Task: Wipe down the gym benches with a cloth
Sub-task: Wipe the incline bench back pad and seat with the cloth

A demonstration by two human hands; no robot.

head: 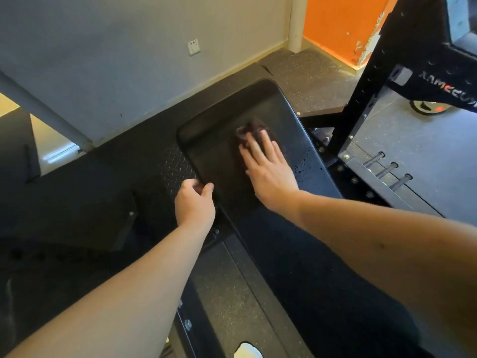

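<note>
A black padded gym bench (219, 151) runs from the middle of the view toward the far wall. My right hand (268, 169) lies flat on its pad with straight fingers, pressing a dark reddish cloth (249, 129) that shows just beyond the fingertips. Water droplets (304, 166) speckle the pad to the right of that hand. My left hand (195, 202) grips the bench's left edge, thumb on top of the pad and fingers curled over the side.
A black power rack upright (382, 81) with its steel base plate (402, 161) and pegs stands close on the right. A diamond-plate step (175, 169) sits left of the bench. A grey wall with a socket (193, 47) is behind. Speckled rubber flooring lies below.
</note>
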